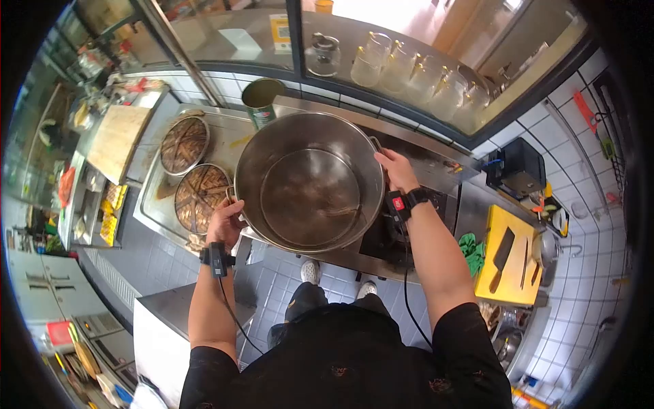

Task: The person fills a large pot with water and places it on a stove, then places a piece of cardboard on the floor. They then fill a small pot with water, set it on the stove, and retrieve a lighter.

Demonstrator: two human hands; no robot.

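Pot gripped by your left hand and right hand near front edge of bench, likely mid-carry; next move wants it level.

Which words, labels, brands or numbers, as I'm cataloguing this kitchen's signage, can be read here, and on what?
None can be read with certainty.
Orange-and-white sign at the window: print too small.
Green tin beyond the pot: marking blurred.
Left wrist device: small pale label, unreadable.
Right wrist device: red-and-white mark, unreadable.
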